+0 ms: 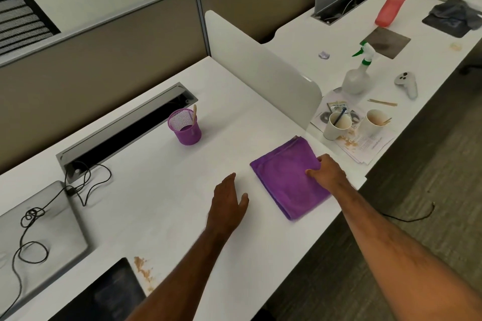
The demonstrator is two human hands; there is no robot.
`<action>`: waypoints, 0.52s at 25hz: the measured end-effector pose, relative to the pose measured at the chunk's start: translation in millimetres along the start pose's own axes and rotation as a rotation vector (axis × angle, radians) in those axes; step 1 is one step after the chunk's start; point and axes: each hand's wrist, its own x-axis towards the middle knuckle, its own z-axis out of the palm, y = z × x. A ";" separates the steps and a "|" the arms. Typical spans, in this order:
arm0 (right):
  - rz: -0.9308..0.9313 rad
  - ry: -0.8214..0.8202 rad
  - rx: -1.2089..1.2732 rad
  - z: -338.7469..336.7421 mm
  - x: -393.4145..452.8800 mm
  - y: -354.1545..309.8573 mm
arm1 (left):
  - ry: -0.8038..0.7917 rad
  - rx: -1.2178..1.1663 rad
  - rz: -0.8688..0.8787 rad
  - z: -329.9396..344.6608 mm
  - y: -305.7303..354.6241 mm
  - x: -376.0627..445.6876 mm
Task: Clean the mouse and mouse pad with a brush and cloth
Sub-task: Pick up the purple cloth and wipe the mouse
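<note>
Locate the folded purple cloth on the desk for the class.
In the head view the purple cloth lies flat near the desk's front edge, under the right hand, right of the left hand.

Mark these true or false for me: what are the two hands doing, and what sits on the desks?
1. The right hand rests on the folded purple cloth. True.
2. The left hand holds a brush. False: it is open and empty, over the bare desk.
3. The purple mesh cup lies tipped over. False: it stands upright with a wooden stick in it.
4. A spray bottle stands on the neighbouring desk, beyond the divider. True.
5. The two paper cups are clean. False: both show brown stains.
</note>
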 end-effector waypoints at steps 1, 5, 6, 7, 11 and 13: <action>-0.020 -0.029 0.039 -1.4 -0.4 -0.4 | -0.001 -0.010 -0.010 1.3 0.5 -2.2; -0.120 -0.097 0.143 -8.9 -10.3 -13.1 | 0.011 -0.135 -0.056 2.6 5.7 -11.2; -0.143 -0.116 0.190 -11.4 -15.0 -19.2 | 0.006 -0.181 -0.070 1.8 7.1 -13.3; -0.165 -0.136 0.252 -13.7 -20.4 -26.4 | -0.003 -0.229 -0.091 0.0 8.2 -15.2; -0.265 -0.192 0.443 -22.0 -48.9 -60.7 | -0.018 -0.422 -0.174 -11.5 15.1 -25.4; -0.315 -0.236 0.502 -23.0 -65.9 -79.1 | 0.001 -0.502 -0.211 -19.7 16.4 -31.9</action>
